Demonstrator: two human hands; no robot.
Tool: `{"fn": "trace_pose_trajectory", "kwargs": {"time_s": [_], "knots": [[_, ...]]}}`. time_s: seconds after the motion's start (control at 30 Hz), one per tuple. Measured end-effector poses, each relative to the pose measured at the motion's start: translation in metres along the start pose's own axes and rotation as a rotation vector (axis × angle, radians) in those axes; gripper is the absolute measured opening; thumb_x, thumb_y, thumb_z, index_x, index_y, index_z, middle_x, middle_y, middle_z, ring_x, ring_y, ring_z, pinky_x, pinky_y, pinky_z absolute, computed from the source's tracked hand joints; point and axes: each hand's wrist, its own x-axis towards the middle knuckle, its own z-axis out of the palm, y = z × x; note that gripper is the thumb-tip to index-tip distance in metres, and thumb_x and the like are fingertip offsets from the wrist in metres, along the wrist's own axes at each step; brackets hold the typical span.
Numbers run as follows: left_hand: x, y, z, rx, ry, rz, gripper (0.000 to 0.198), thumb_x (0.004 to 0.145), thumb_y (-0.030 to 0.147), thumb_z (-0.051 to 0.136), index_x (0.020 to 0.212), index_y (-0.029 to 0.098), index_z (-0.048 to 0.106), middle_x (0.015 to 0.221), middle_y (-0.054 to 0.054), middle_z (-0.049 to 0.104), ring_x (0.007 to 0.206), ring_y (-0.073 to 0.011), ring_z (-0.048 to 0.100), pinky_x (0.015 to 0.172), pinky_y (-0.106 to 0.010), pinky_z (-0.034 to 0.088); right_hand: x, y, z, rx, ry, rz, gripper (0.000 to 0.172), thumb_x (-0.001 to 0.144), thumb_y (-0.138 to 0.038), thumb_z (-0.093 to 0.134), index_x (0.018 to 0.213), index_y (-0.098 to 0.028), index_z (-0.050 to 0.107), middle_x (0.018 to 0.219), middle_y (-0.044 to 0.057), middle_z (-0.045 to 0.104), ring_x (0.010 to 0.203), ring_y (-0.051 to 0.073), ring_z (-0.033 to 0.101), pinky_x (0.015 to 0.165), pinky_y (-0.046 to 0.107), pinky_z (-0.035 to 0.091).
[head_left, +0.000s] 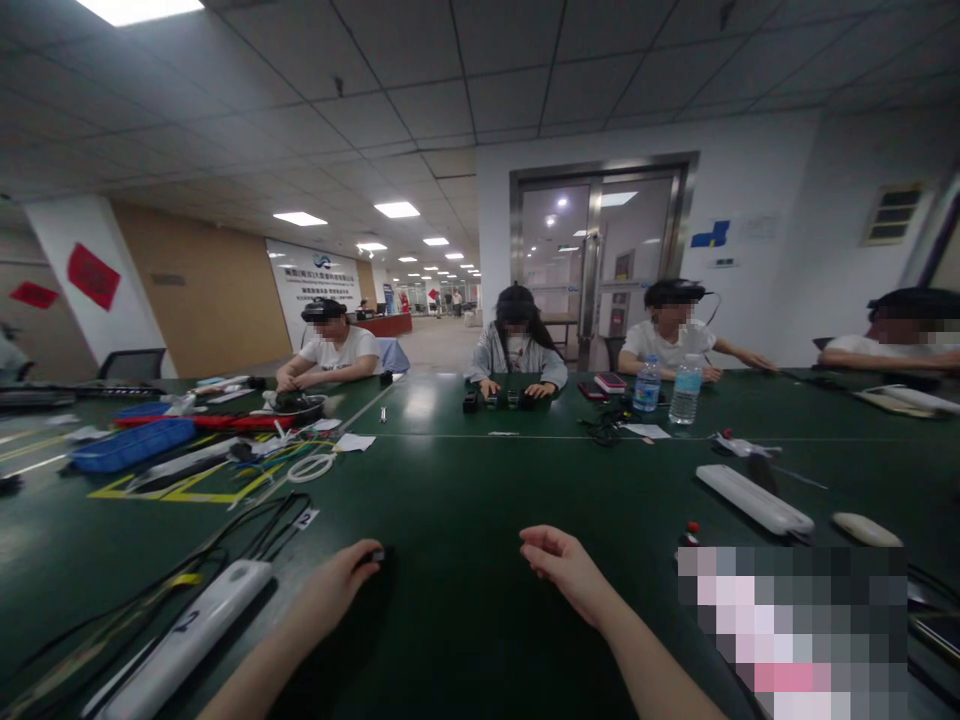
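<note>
My left hand (pixel 346 576) rests low over the green tabletop (pixel 457 640), its fingers closed on a small dark object (pixel 378 554). Only the end of that object shows past the fingertips, so I cannot make out its kind. Across a stretch of green surface, my right hand (pixel 559 565) hovers with loosely bent fingers and thumb apart, and nothing shows in it. A white power strip (pixel 187 635) marked "2" lies left of my left forearm, with black cables running from its far end.
Another white power strip (pixel 754 498) and a pale computer mouse (pixel 866 530) lie to the right. Farther off stand two water bottles (pixel 685 390). At left are a blue tray (pixel 133 445) and a white cable coil (pixel 311 467). Several people with headsets sit across the table.
</note>
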Motion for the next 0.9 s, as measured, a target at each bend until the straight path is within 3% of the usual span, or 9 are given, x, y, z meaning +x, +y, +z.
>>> {"fn": "trace_pose_trajectory", "kwargs": {"time_s": [0.13,0.23,0.43,0.53,0.67,0.9], "knots": [[-0.008,-0.048,-0.024,0.048,0.195,-0.122,0.031,0.067,0.041,0.044,0.089,0.024,0.058,0.088,-0.002,0.067,0.085,-0.0229,0.061,0.077,-0.032,0.046,0.001,0.003,0.000,-0.014,-0.002,-0.001,0.027,0.064,-0.033,0.065,0.089,-0.021,0.062,0.084,0.002,0.059,0.073,0.016,0.052,0.067,0.031,0.040],[-0.008,-0.063,-0.025,0.074,0.282,-0.181,0.034,0.068,0.044,0.042,0.090,0.022,0.057,0.087,-0.004,0.067,0.084,-0.0244,0.061,0.077,-0.035,0.046,0.001,0.004,-0.001,-0.027,0.002,0.010,0.027,0.065,-0.033,0.064,0.090,-0.022,0.062,0.084,0.003,0.060,0.075,0.017,0.053,0.069,0.033,0.041],[-0.004,-0.060,-0.020,0.088,0.376,-0.101,0.038,0.066,0.046,0.043,0.086,0.019,0.059,0.095,-0.007,0.063,0.092,-0.0239,0.057,0.085,-0.036,0.043,-0.001,0.002,-0.003,-0.031,-0.008,0.012,0.026,0.066,-0.033,0.063,0.090,-0.023,0.062,0.086,0.003,0.060,0.076,0.018,0.053,0.072,0.035,0.041],[-0.005,-0.060,-0.023,0.092,0.419,-0.144,0.045,0.066,0.050,0.042,0.088,0.015,0.060,0.095,-0.010,0.062,0.089,-0.0240,0.058,0.083,-0.035,0.044,-0.001,0.001,-0.002,-0.049,-0.002,0.031,0.026,0.066,-0.032,0.063,0.090,-0.023,0.063,0.087,0.004,0.060,0.077,0.018,0.053,0.072,0.035,0.041],[-0.007,-0.061,-0.025,-0.007,0.372,-0.245,0.049,0.068,0.047,0.039,0.099,0.012,0.055,0.093,-0.009,0.063,0.088,-0.0226,0.059,0.082,-0.034,0.044,0.000,0.001,-0.002,-0.061,-0.012,0.043,0.026,0.068,-0.032,0.062,0.092,-0.023,0.062,0.088,0.004,0.059,0.078,0.019,0.053,0.073,0.036,0.042],[-0.005,-0.066,-0.020,-0.047,0.372,-0.244,0.041,0.070,0.038,0.040,0.098,0.010,0.052,0.090,-0.010,0.064,0.085,-0.0210,0.060,0.079,-0.033,0.045,0.005,0.006,-0.007,-0.073,-0.023,0.079,0.031,0.066,-0.035,0.062,0.095,-0.023,0.060,0.088,0.003,0.059,0.078,0.018,0.053,0.073,0.035,0.042]]}}
